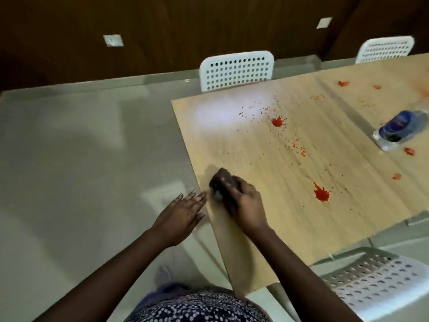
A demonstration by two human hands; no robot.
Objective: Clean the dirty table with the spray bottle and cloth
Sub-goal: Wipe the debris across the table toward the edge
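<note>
Dark soft cloth (221, 182) bunched under our gripping right hand (246, 201) | left hand (180, 214) flat, fingers straight, at table (348, 205) edge | we judge it light, pliable.

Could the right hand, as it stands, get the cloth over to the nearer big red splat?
Probably yes. The right hand grips the cloth on the table, and only bare tabletop lies between it and the red splat.
</note>
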